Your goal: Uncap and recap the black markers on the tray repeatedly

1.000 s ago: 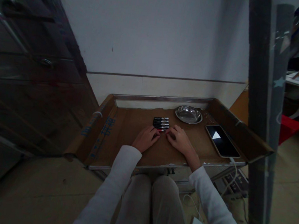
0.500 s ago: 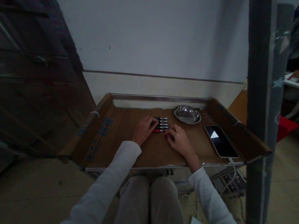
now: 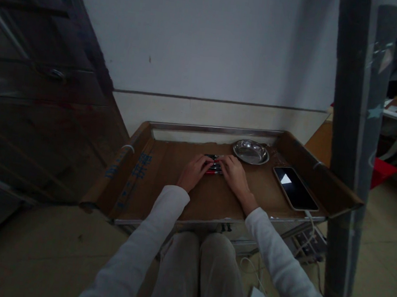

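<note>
Pens (image 3: 214, 165) lie bunched on the desk (image 3: 167, 173) between both hands, long axes running left to right; left hand (image 3: 193, 171) and right hand (image 3: 232, 171) cup the ends, fingers curled loosely, equally near

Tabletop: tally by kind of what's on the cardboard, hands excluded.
Markers: count unclear, a small row partly hidden under the left hand and right hand; counted as 1 group
Metal dish: 1
Phone: 1, screen lit, cable plugged in
Total: 3 kinds, 2 single items plus the marker group
</note>
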Motion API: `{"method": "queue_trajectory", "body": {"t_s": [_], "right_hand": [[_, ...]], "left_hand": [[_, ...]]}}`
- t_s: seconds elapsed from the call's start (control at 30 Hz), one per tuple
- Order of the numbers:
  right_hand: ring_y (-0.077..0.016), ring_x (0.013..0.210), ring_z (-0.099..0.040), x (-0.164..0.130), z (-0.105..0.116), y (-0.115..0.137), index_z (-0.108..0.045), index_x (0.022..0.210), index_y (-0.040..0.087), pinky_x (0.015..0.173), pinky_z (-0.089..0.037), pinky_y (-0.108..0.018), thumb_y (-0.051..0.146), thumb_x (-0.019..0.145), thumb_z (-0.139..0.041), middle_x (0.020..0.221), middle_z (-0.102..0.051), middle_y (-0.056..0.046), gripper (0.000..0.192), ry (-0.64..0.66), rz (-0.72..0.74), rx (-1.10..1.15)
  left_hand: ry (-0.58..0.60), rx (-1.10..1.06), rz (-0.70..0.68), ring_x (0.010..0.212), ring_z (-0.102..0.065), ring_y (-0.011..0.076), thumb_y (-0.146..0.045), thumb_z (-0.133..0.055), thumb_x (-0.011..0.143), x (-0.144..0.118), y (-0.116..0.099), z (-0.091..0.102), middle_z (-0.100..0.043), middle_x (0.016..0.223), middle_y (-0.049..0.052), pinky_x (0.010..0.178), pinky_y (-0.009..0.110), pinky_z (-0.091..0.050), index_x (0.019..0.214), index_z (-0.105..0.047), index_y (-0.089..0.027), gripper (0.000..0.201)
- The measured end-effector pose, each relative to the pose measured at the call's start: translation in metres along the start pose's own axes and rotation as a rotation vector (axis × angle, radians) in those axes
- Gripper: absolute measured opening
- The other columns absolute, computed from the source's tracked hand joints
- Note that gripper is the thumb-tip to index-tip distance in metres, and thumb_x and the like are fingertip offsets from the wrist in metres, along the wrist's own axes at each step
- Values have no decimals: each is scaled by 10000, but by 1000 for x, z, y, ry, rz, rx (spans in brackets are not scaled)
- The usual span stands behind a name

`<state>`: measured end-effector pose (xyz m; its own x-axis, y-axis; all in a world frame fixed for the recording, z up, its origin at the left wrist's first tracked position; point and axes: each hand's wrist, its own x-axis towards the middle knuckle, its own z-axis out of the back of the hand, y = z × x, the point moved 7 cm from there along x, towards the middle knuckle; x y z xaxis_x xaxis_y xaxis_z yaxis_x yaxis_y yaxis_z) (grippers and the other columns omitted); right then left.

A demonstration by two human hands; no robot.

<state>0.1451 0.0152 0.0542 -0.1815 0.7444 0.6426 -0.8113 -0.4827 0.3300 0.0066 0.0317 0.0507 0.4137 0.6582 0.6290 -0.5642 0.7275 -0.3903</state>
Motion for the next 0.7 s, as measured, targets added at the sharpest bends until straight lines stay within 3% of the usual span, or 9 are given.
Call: {"method": "queue_trajectory", "body": {"t_s": [0.5,0.7], "right_hand": [[-220,920,-552,-8,-5,10,-589,1066,179,828,-431,-349,233,949,-363,1001,-604,-110,260,58,92,-169],[-209,951,-560,-8,-7,16,-566,1079,181,860,-450,-340,218,944,-377,1037,-601,-104,235,63,114,-16]], "left_hand": [[-10,39,-6,941,-575,166,-297,-473,912,1,1,-2,-604,955,41,868,325,-465,954,-578,-203,148],[7,-32,6,891,-593,152,-309,-498,899,0,1,-5,-613,934,27,833,309,-481,1045,-510,-210,177]]}}
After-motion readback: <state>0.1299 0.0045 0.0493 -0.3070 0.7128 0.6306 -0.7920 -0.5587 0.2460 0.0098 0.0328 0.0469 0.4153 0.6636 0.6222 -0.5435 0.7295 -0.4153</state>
